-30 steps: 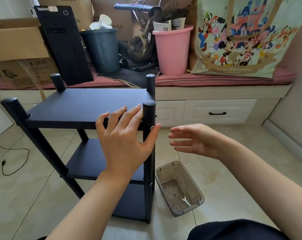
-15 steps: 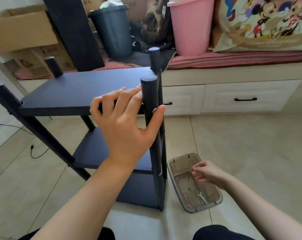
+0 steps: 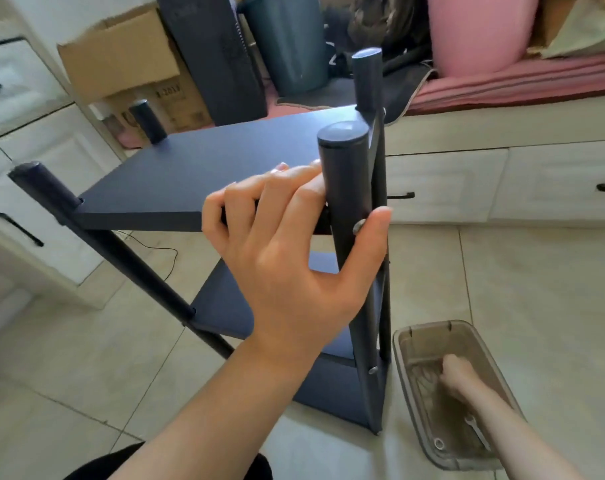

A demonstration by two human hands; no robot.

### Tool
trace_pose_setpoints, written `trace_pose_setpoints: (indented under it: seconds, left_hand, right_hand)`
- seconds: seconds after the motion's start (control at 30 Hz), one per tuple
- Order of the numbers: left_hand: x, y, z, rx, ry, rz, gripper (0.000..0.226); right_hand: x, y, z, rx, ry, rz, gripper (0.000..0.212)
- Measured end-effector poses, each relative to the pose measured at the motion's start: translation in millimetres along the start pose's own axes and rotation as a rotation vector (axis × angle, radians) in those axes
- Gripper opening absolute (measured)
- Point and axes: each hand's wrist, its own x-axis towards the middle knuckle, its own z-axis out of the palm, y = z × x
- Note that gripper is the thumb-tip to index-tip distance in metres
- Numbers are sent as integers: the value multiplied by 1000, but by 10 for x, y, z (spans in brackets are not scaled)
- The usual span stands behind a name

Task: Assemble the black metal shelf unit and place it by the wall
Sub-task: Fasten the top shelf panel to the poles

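The left hand (image 3: 287, 251) grips the shelf unit (image 3: 204, 174), standing on the floor, at its top near post. The right hand (image 3: 458, 377) reaches into the tray (image 3: 412, 368) (grip unclear), likely for a fastener; next, tightening that corner.

a home: cushioned window seat (image 3: 523, 77) over white drawers (image 3: 446, 185), tiled floor (image 3: 536, 289).

Head-worn view, steeply downward, perhaps close
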Motion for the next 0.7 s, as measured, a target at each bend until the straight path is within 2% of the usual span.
trace_pose_setpoints:
  seconds: [0.13,0.33,0.47,0.7]
  left_hand:
    - [2,-8,13,-14,-11,-14,49]
    - [-12,14,14,-2,-26,-23,48]
    - [-11,14,-1,-21,-43,-26,49]
    - [-10,34,-16,-31,-59,-43,48]
  right_hand:
    - [18,-38,37,-74,13,-12,39]
    - [17,-23,73,-171,52,-77,30]
    - [41,36,134,-95,104,-68,37]
    - [4,66,216,-210,125,-126,35]
